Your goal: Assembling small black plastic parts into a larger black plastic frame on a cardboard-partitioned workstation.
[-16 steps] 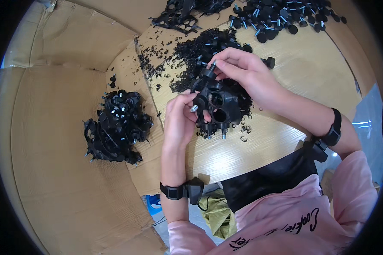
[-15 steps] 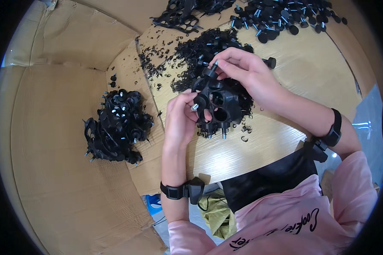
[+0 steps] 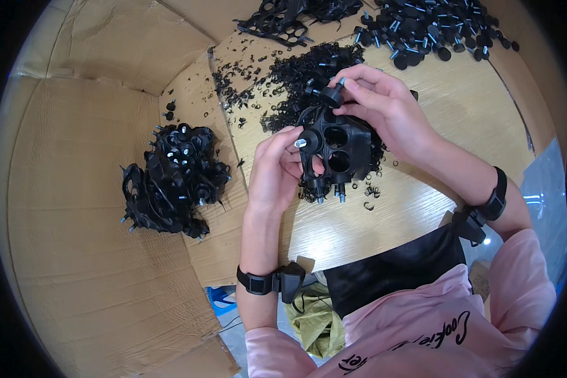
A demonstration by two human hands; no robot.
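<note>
My left hand (image 3: 276,170) grips the left edge of a black plastic plate with round holes (image 3: 335,148), held upright above the wooden table (image 3: 384,220). Small black knobs with metal screw tips stick out of the plate at its left and bottom edges. My right hand (image 3: 384,107) pinches a black screw knob (image 3: 332,95) at the plate's top edge. Both wrists wear black bands.
A pile of small black rings and scraps (image 3: 296,75) lies behind the plate. Loose black screw knobs (image 3: 422,28) fill the far right. More black plates (image 3: 283,19) lie at the far edge. A heap of fitted plates (image 3: 170,179) rests on cardboard (image 3: 75,189) to the left.
My right hand has shifted slightly at the plate's top edge, still holding the knob there. The left hand and plate stay nearly as they were.
</note>
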